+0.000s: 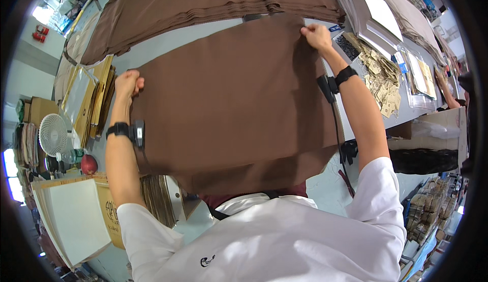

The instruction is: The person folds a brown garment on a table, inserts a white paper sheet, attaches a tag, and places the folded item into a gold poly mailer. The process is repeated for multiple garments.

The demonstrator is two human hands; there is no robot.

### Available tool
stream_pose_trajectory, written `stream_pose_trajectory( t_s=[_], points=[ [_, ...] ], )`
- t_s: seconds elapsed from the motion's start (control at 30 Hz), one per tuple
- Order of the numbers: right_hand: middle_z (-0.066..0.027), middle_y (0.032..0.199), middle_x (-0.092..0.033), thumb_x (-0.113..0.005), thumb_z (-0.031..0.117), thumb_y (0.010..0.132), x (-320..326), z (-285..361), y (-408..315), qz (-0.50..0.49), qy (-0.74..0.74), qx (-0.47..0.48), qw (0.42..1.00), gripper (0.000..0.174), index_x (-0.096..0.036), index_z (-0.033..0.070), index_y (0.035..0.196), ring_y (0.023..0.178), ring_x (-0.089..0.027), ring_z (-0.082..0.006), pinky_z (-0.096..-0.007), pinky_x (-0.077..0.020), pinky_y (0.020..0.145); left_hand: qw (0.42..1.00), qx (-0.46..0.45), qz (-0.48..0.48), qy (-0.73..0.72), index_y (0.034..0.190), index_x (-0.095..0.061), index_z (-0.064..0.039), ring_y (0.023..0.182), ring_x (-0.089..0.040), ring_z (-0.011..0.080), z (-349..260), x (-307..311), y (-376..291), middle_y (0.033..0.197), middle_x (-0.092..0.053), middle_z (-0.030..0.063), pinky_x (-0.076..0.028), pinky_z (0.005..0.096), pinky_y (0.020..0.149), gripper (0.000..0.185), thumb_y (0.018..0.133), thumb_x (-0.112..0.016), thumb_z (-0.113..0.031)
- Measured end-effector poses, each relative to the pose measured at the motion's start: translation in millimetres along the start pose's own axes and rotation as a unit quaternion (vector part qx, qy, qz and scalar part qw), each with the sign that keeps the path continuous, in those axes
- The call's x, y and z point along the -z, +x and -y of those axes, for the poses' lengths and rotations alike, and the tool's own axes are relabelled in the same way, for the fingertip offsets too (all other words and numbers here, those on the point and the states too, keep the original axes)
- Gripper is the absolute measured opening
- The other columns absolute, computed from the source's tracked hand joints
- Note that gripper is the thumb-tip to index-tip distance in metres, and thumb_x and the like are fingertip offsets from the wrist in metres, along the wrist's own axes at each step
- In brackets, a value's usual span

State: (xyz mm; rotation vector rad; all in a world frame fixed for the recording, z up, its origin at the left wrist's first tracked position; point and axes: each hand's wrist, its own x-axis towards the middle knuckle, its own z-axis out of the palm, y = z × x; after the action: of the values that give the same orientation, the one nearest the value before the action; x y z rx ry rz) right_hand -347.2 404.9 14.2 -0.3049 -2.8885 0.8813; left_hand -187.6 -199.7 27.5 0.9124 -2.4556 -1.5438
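A large piece of brown fabric (232,99) is stretched wide in front of me. My left hand (129,83) grips its left far corner in a fist. Pinched in my right hand (317,36) is the far right corner, farther from my body than the left one. The near end of the fabric droops over the table's front edge toward my waist, with a fold along its lower part. Both wrists wear a black strap with a small device and cable. Beyond the held piece lies a stack of brown fabric layers (221,0) with even, stacked edges.
Tan paper tags (381,80) lie piled at right, near white boards or folders (375,15). Brown envelopes (91,103) stand at left, by a white fan (53,135), a plastic bottle (71,156) and a dark red round object (89,164). Another person's arm (446,87) shows at far right.
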Motion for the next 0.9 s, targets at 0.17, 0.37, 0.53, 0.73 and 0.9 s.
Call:
stream_pose_trajectory(
  t_s=[0.17,0.37,0.53,0.73,0.9],
  points=[
    [-0.0115,0.092,-0.077,-0.080,0.034,0.088,23,-2,1,-0.061,0.033,0.088,0.994,0.034,-0.079,0.007,0.107,0.089,-0.074,-0.0267,-0.0389,-0.0553,0.082,0.991,-0.001,-0.040,0.130,0.097,-0.068,0.005,0.047,-0.059,0.0100,-9,15,-7,0.066,-0.069,0.0079,-0.042,0.0260,0.040,0.027,0.092,-0.075,-0.021],
    [-0.0041,0.081,-0.073,-0.084,0.031,0.086,27,-8,-12,-0.081,0.118,0.056,0.988,0.030,-0.080,0.009,0.106,0.078,-0.068,-0.0159,-0.0332,-0.0524,0.074,0.994,-0.016,0.011,0.104,0.091,-0.062,-0.001,0.047,-0.055,0.0112,-8,18,-30,0.064,-0.064,0.0051,-0.040,0.0272,0.044,0.017,0.098,-0.070,-0.014],
    [0.0061,0.087,-0.065,-0.083,0.019,0.092,68,1,-23,-0.135,0.424,0.169,0.879,0.026,-0.076,0.003,0.112,0.075,-0.054,-0.0044,-0.0214,-0.0434,0.066,0.946,-0.221,-0.120,-0.205,0.127,-0.057,0.004,0.074,-0.072,0.0174,-29,49,-58,0.092,-0.073,0.0130,-0.058,0.0265,0.063,0.037,0.101,-0.072,-0.018],
    [-0.0005,0.100,-0.062,-0.076,0.002,0.091,118,-78,-145,-0.058,0.223,0.352,0.907,0.017,-0.071,0.003,0.108,0.081,-0.055,-0.0088,-0.0217,-0.0435,0.069,0.952,-0.269,-0.077,-0.122,0.119,-0.063,0.000,0.085,-0.065,0.0143,79,108,-172,0.100,-0.070,0.0091,-0.051,0.0285,0.077,0.021,0.102,-0.067,-0.011],
    [-0.0040,0.117,-0.065,-0.072,-0.005,0.088,116,-107,-185,0.107,0.053,0.252,0.960,0.027,-0.073,0.007,0.112,0.082,-0.060,-0.0130,-0.0291,-0.0508,0.075,0.975,-0.175,-0.075,0.113,0.121,-0.071,0.001,0.089,-0.065,0.0111,142,127,-187,0.107,-0.073,0.0046,-0.051,0.0266,0.082,0.026,0.100,-0.072,-0.014]
  ],
)
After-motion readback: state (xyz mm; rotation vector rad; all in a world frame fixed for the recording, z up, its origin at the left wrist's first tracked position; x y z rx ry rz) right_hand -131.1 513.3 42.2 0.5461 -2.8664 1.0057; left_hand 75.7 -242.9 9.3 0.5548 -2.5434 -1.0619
